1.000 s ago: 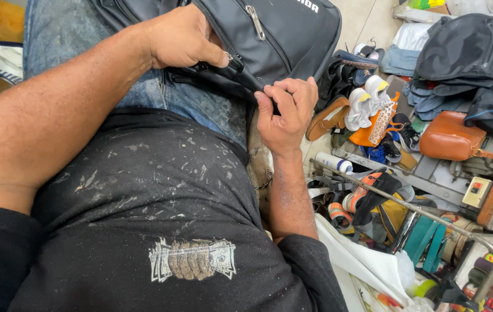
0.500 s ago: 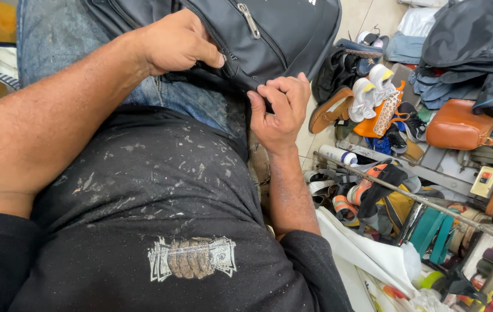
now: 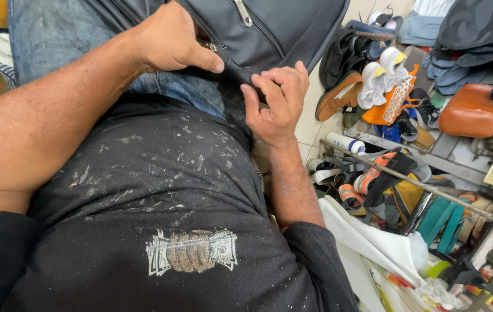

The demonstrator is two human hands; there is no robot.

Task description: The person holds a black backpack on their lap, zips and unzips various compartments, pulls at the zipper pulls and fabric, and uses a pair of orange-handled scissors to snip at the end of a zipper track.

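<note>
From the head view, looking straight down: a black bag [image 3: 281, 29] is lying across the person's lap, on blue jeans [image 3: 56, 40], its upper part running out of the top of the picture. It is looking smooth and dark, a matte fabric or leather, with a zip line and a silver zip pull [image 3: 242, 11] showing near the top edge. Its long axis is running from lower left to upper right, the lower edge slanting down toward the person's belly.

The left hand [image 3: 171, 40] is pressing down on the bag's near edge, fingers curled over and thumb stretched along the seam, gripping the bag. The right hand [image 3: 275, 98] is coming up from below, fingers bent, pinching the same lower edge just beside the left thumb; both hands are grasping the bag, almost touching each other.

The person is wearing a black shirt [image 3: 160, 190] dusted with pale specks, with a printed patch low on it.

To the right, the floor is crowded: a tan sandal [image 3: 339, 95] is lying beside a white shoe [image 3: 373, 86], an orange bag [image 3: 388, 107] is sitting just behind them, and a brown leather bag [image 3: 472, 112] is resting further right. A white tube [image 3: 345, 143] is lying near a metal rod [image 3: 431, 188], with striped straps and white cloth [image 3: 373, 242] piling below.
</note>
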